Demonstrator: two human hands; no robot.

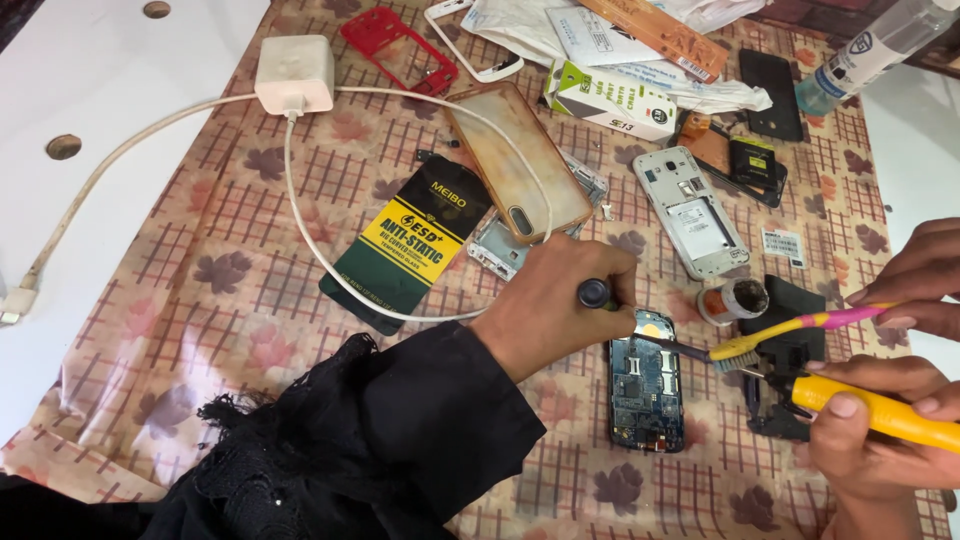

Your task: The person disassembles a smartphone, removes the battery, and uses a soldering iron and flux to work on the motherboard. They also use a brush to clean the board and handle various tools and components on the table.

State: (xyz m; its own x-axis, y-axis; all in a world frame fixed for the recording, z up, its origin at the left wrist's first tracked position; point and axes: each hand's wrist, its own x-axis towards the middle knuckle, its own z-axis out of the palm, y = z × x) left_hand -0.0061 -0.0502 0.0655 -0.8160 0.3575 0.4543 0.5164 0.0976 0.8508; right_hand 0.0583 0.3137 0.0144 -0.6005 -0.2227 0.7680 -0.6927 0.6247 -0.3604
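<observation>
Presently: left hand (555, 300), grip closed on a dark-handled screwdriver (640, 335), its shaft pointing right. The bare phone board (647, 385) lay on the worktop (250, 300) just below-right of that grip, long axis running toward the person. Right hand (870, 425), grip closed round a yellow-handled tool (885, 410) pointing left, sat farther right of the board; left nearer.

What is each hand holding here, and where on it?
Left hand grips a dark-handled screwdriver by its handle; right hand holds a yellow-handled tool by the handle. Another person's hand holds the toothbrush.
</observation>
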